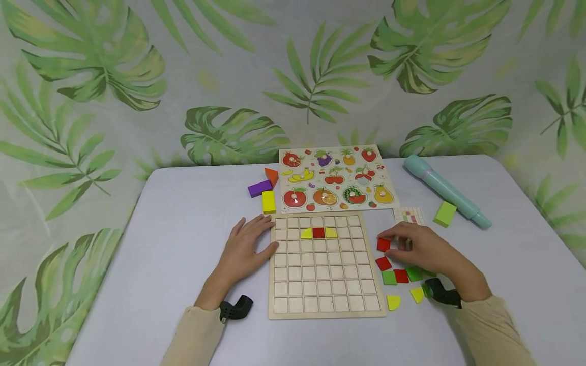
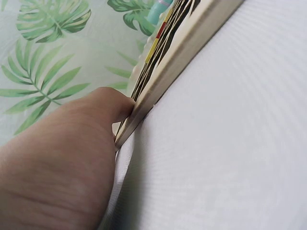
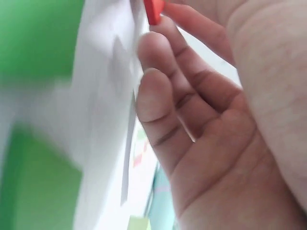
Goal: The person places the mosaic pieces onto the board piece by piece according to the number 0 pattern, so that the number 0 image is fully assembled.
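The right hand [image 1: 414, 246] pinches a red square [image 1: 383, 245] between its thumb and a finger. The square is just to the right of the wooden board [image 1: 325, 274], with a thin strip of white cloth [image 1: 206, 183] between it and the board's edge. The left hand [image 1: 247, 245] lies with its fingers loose and its thumb touching the board's left edge; it grasps nothing. There is wide room on the cloth between this hand and the table's left side.

On the board, a red tile [image 1: 318, 233] sits between two yellow pieces [image 1: 306, 234], near the top edge. Most boxes are bare. The fruit board [image 1: 320, 170] is right up against the top edge; I can't tell if they touch. Under the right hand it is crowded: another red square [image 1: 383, 263], a green piece [image 1: 389, 278] and more pieces lie close together. A small card [image 1: 409, 216] lies just past its fingers.
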A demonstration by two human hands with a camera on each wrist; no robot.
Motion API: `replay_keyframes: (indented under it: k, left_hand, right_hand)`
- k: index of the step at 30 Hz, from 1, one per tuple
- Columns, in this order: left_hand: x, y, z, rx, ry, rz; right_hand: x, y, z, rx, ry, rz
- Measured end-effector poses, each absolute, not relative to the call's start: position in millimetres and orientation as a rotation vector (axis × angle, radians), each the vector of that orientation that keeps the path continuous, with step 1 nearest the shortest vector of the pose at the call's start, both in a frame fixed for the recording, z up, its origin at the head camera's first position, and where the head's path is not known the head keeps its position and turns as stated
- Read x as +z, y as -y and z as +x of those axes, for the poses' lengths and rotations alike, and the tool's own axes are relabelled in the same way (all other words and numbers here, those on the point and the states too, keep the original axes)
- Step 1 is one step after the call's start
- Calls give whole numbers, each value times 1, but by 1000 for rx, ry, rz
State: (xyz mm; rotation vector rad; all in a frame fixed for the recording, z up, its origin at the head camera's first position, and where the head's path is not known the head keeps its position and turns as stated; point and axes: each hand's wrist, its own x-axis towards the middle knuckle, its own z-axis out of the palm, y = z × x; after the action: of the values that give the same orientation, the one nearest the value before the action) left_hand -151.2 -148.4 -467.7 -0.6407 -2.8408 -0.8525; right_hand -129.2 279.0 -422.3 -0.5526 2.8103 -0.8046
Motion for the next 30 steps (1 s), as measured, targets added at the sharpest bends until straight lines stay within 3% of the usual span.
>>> replay_keyframes:
  k: [30]
  left_hand:
    - [-471, 149, -153, -847, 2856, -634]
  right_hand:
    - [-423, -184, -136, -819, -2848, -663]
